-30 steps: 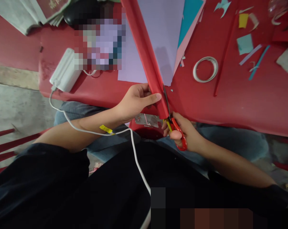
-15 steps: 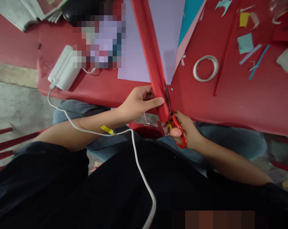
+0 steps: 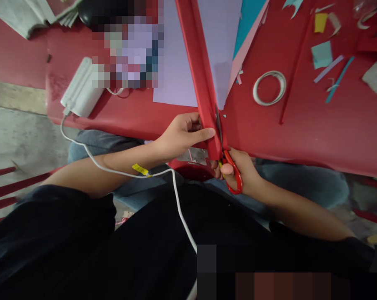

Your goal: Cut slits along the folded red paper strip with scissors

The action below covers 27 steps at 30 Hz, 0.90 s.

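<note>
A long folded strip of red paper [image 3: 198, 71] runs from the top of the view down to the table's near edge. My left hand [image 3: 183, 135] pinches its lower part, thumb on top and fingers beneath. Red-handled scissors [image 3: 237, 179] are in my right hand [image 3: 240, 168], whose thumb and fingers are at the handles. The scissor blades point away from me along the right edge of the strip, near its lower end. Beneath the strip, a lilac sheet [image 3: 176, 62] lies on the red table [image 3: 316, 141].
A roll of white tape [image 3: 269, 88] lies right of the sheets. Paper scraps [image 3: 322, 55] are scattered at the upper right. A white power bank [image 3: 83, 87] sits at the left, its white cable [image 3: 113, 170] crossing over my left forearm.
The scissor handles and my right thumb have shifted slightly to the left, and the handles look closer together. My left hand keeps its pinch on the red strip.
</note>
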Tool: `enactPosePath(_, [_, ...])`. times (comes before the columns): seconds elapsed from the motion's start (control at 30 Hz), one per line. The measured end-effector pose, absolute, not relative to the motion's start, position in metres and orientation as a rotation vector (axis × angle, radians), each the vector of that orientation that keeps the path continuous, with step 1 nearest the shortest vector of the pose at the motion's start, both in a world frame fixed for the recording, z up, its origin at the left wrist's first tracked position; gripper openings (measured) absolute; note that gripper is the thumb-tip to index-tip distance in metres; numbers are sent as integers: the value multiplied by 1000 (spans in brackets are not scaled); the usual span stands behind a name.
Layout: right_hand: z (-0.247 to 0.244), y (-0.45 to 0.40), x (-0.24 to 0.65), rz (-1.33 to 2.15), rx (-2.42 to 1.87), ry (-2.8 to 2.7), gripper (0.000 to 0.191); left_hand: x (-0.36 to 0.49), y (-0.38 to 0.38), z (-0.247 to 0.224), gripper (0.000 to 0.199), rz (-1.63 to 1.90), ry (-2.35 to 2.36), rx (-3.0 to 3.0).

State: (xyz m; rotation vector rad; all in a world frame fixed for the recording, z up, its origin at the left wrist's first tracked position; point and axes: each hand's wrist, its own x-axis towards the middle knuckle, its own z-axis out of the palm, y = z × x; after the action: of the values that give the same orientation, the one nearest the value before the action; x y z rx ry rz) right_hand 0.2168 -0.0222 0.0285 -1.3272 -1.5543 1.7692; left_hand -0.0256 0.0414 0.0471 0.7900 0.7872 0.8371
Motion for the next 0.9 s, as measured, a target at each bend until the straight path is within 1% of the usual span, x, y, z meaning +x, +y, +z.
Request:
enactPosePath(0.23, [29,-24,214,1826,-1367,-1496,74,-25,40,46,47,841,796,754])
enactPosePath(0.4, [28,-25,213,1828,-1354,-1497,79,-25,40,45,44,843,776,742])
enactPosePath(0.57, [28,-26,211,1803,-1334,-1482,74,-24,39,46,48,850,776,716])
enactPosePath(0.73, [32,-25,210,1760,-1374,-1553,75,-24,39,47,47,853,782,708])
enactPosePath(0.8, [33,-25,211,1773,-1390,-1545,71,-24,39,47,47,851,784,710])
enactPosePath(0.9, [31,-27,210,1808,-1385,-1498,58,-24,39,45,46,861,771,708])
